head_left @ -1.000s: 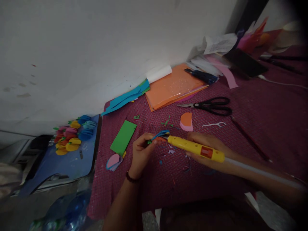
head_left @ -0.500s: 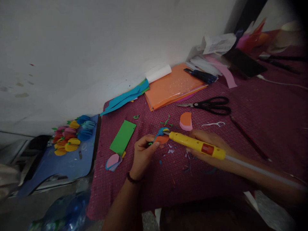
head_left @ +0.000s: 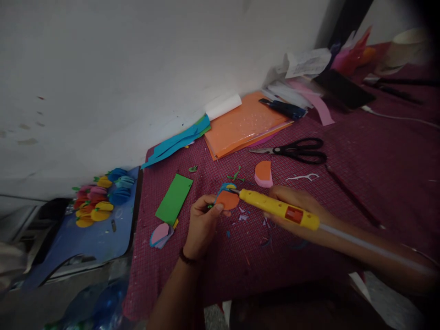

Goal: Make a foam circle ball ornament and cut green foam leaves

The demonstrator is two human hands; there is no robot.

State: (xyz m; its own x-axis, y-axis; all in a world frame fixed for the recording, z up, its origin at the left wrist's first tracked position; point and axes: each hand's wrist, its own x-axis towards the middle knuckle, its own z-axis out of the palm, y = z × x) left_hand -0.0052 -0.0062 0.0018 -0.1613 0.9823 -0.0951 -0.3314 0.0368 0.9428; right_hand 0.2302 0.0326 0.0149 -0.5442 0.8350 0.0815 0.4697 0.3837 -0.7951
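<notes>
Pale and scuffed, a wall [head_left: 103,82] rises behind a table covered in dark red checked cloth [head_left: 154,279], where small paper scraps lie strewn about. To the left, a blue surface [head_left: 99,245] carries a cluster of layered paper shapes [head_left: 103,207] in yellow, blue, pink and red, some with green tips.

Gluing looks to be the step in hand, judging by the yellow glue gun [head_left: 268,205] brought up to a folded paper piece [head_left: 227,200]. That piece is in front of the person, above the near middle of the cloth. The left hand [head_left: 202,224] pinches its near edge, thumb and fingertips pressed together on it. The right hand [head_left: 290,195] wraps its fingers around the gun's body, though whether the trigger is squeezed cannot be told. The nozzle is at the blue and yellow folds (touching or just short of them, it is hard to say).

Such a move probably calls for a steady pinch, with the fingertips kept clear of the hot nozzle, and only a little glue.

The piece itself shows a rounded, flat orange face, with a curved blue layer and a sliver of yellow at its far side, and a bit of green beside the fingers.
</notes>
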